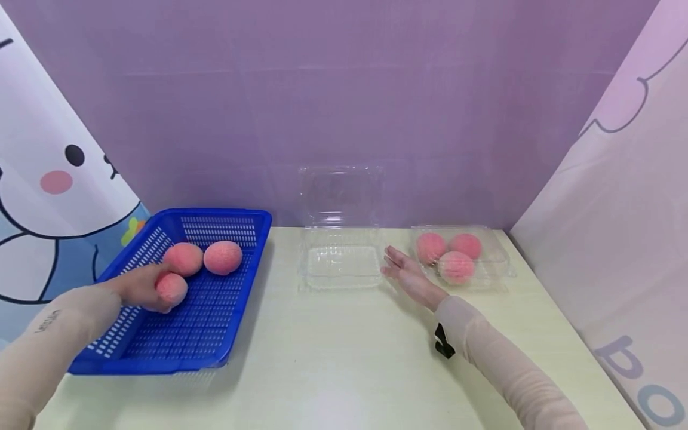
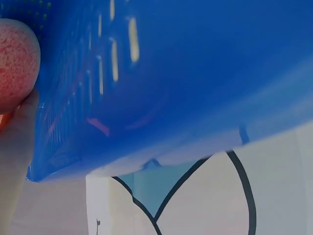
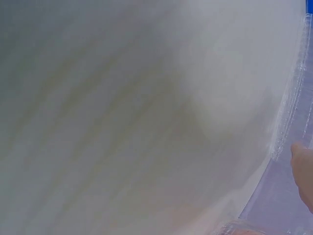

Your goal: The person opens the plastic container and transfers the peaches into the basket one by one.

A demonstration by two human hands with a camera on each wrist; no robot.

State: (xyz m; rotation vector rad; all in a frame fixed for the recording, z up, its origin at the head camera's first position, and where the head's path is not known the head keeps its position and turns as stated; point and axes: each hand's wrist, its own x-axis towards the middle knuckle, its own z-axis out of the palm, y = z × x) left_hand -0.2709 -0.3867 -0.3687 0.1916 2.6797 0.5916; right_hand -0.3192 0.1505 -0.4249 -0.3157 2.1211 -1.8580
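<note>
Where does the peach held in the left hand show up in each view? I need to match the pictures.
Head: the peach is left of centre, below mid-height, gripped by the left hand.
Left wrist: at the left edge, upper half, cut off by the frame.
Right wrist: not in it.
Shared landmark: the blue basket, plain in the head and left wrist views; a blue sliver in the right wrist view's top right corner may be it.

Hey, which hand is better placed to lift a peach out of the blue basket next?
Probably the left hand: it's inside the blue basket, gripping a peach. The right hand is well away, beside the open clear box, holding nothing.
</note>
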